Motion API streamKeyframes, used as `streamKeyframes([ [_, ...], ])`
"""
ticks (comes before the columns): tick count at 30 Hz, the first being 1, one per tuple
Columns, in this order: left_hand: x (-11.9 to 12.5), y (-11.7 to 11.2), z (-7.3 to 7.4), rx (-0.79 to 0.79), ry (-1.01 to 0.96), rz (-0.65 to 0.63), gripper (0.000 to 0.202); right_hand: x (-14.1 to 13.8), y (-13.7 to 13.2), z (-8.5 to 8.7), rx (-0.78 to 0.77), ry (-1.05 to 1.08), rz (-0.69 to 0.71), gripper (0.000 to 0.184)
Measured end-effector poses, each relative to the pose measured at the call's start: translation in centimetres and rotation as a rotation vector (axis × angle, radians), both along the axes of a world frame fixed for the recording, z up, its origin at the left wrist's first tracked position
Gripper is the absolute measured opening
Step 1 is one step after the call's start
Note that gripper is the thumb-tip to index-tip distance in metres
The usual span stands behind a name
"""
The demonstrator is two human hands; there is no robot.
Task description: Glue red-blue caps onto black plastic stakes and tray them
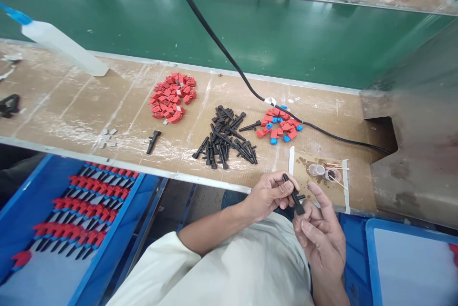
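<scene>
My left hand [270, 195] is closed round a black toy gun [295, 196], thumb and fingers pinching its upper part. The gun slants down to the right, its wide end beside my right hand [322, 234]. That hand has its index finger raised, while thumb and other fingers curl together close to the wide end; whatever lies between them is too small to make out. Behind my hands, a pile of black toy guns [223, 137] lies on the cardboard-covered bench [193, 153]. Red-and-blue toy parts [281, 125] are heaped just right of it.
Two small cups [317, 169] with thin sticks stand on a stained patch at right. Red parts [173, 96], a single black gun [153, 142] and grey pieces [108, 138] lie leftward. A black cable [222, 46] crosses the bench. Blue trays [141, 210] flank me; a white bottle [64, 46] leans left.
</scene>
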State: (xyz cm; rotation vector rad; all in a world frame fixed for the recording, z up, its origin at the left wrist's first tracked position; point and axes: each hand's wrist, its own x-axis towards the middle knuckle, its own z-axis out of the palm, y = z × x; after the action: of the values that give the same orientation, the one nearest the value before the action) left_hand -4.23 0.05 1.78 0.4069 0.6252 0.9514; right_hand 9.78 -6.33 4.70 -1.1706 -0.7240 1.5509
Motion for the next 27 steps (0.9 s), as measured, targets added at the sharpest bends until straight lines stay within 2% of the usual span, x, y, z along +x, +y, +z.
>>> streamKeyframes([
  [6,0.1,0.0,-0.2,-0.027,-0.007,-0.006,0.053,0.3,-0.3,-0.1,-0.034,-0.068,0.005,0.061],
  [14,-0.1,0.1,-0.2,0.036,0.028,-0.018,0.053,0.1,-0.1,-1.1,0.051,-0.201,-0.026,0.056],
  [20,-0.4,0.0,-0.5,0.198,0.164,-0.008,0.052,-0.3,0.6,-1.3,0.05,-0.148,-0.065,0.049],
  [24,-0.7,0.0,-0.8,0.209,0.166,0.009,0.052,-0.2,0.9,-1.2,0.071,-0.101,-0.057,0.05],
  [27,-0.8,-0.1,-0.9,0.208,0.162,0.014,0.051,0.2,0.8,-1.4,0.107,-0.122,-0.095,0.043],
])
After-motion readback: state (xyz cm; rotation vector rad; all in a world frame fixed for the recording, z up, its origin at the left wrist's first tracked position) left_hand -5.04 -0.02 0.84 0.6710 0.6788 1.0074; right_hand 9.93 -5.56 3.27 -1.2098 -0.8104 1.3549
